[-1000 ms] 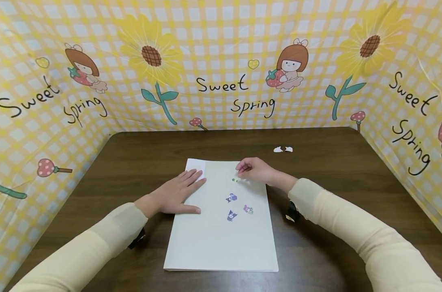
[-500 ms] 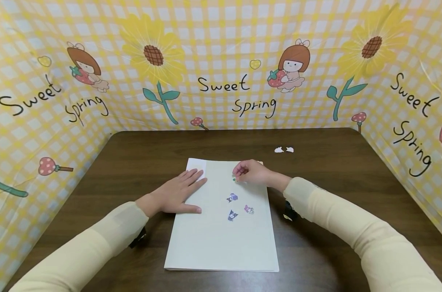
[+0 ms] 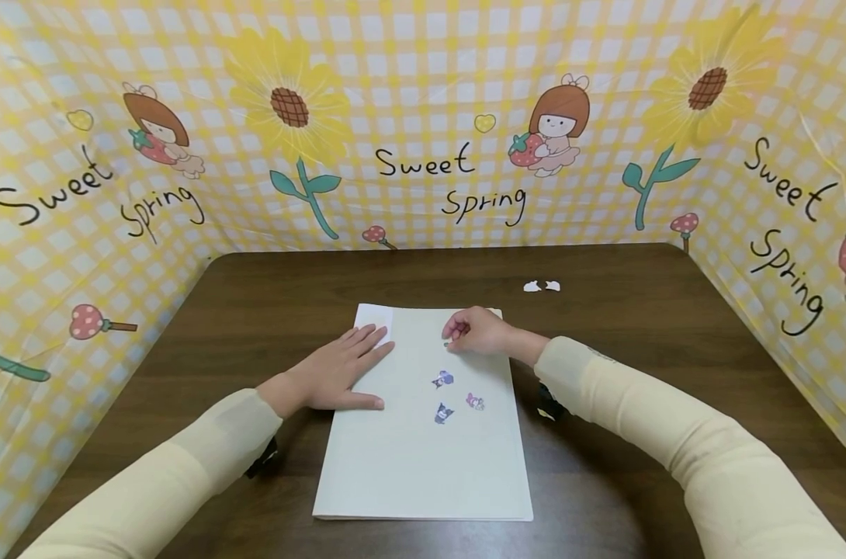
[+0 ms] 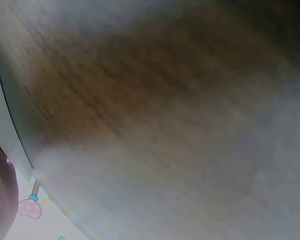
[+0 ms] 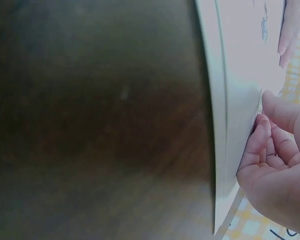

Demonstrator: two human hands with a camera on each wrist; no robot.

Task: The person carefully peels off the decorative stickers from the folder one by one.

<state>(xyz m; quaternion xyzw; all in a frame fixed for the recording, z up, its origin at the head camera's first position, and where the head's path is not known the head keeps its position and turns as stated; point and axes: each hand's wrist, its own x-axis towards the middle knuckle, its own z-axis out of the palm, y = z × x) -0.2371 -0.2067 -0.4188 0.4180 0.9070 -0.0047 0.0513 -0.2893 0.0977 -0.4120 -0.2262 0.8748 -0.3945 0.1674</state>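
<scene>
A large pale booklet (image 3: 416,458), its edge layered in the right wrist view, lies on the brown table. My left hand (image 3: 342,369) rests flat on its left side, fingers spread, over part of a white strip (image 3: 374,317). Near the top right my right hand (image 3: 475,330) has its fingers curled, thumb and index finger together at a tiny green sticker (image 3: 446,343), mostly hidden. In the right wrist view the thumb (image 5: 280,110) touches the booklet's surface. Below lie a purple sticker (image 3: 442,379), a pink one (image 3: 475,401) and a dark one (image 3: 443,413).
Two small white paper scraps (image 3: 542,286) lie at the back right of the table (image 3: 605,310). A yellow checked cloth (image 3: 423,116) with printed sunflowers walls in the back and both sides. The left wrist view shows mostly blurred tabletop.
My right hand has moved slightly left and down, and its fingers now cover most of the green sticker, which was in plain sight one second ago. My left hand has stayed put.
</scene>
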